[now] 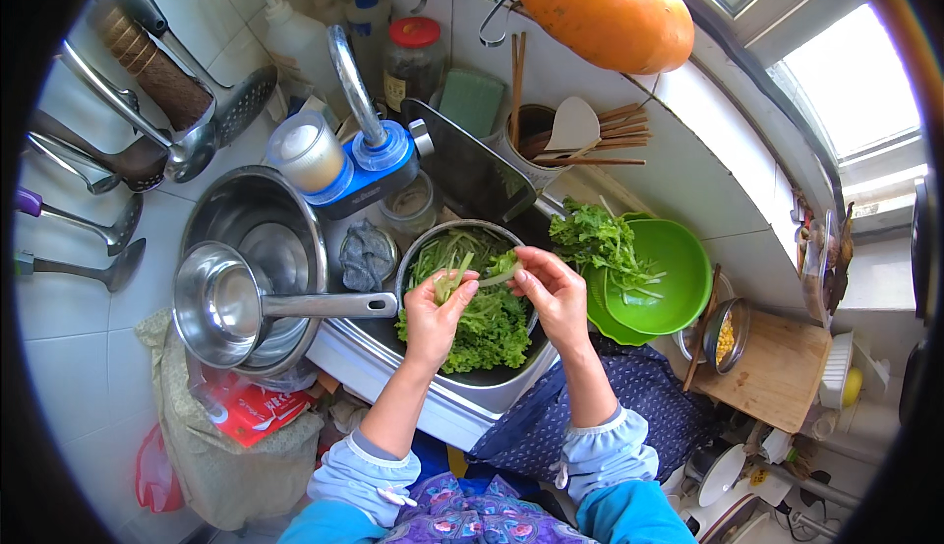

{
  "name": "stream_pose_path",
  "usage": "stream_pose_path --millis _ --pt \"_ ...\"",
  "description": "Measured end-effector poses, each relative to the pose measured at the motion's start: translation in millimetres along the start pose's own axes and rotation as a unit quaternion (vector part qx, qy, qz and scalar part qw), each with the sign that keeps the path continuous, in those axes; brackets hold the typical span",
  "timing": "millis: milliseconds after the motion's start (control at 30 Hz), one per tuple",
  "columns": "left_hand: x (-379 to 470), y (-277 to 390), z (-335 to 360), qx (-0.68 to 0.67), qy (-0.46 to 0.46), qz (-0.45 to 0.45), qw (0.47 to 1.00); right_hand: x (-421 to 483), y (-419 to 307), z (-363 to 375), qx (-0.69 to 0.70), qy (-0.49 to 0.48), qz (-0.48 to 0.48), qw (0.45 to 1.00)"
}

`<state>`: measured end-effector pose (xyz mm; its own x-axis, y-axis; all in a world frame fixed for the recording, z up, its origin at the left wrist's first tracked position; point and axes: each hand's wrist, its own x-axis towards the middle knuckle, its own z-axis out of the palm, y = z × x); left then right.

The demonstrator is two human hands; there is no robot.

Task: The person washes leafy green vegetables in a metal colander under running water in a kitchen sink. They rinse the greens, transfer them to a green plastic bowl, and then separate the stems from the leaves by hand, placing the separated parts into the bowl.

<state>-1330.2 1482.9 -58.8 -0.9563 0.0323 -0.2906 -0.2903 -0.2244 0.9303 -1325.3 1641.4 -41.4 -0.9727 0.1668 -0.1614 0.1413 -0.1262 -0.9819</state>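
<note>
Both my hands are raised over a round metal basin (532, 334) of curly leafy greens (487, 334) and pale stems. My left hand (436, 315) pinches several pale green stems (459, 278). In my right hand (552, 293), the fingertips grip the end of a leafy green stem (501, 276) that stretches across towards the left hand. The basin sits in the sink (472, 390). To its right, more curly greens (599, 238) hang over the rim of a bright green plastic bowl (682, 271).
A steel saucepan (221, 304) lies across a large metal bowl (295, 197) at left, its handle pointing at the basin. A faucet with a blue filter (380, 168) rises behind. A black cleaver (472, 160) leans there. Corn kernels (726, 337) stand near a wooden board (782, 367).
</note>
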Motion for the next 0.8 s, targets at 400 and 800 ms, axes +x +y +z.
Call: stream_pose_path --millis 400,800 --pt "7.7 -45.6 -2.3 -0.263 0.041 -0.104 0.958 -21.5 61.8 3.8 0.01 -0.026 0.088 0.996" --pt "39.9 -84.1 -32.0 -0.174 0.06 -0.162 0.97 38.0 134.2 10.0 -0.479 0.022 -0.095 0.872"
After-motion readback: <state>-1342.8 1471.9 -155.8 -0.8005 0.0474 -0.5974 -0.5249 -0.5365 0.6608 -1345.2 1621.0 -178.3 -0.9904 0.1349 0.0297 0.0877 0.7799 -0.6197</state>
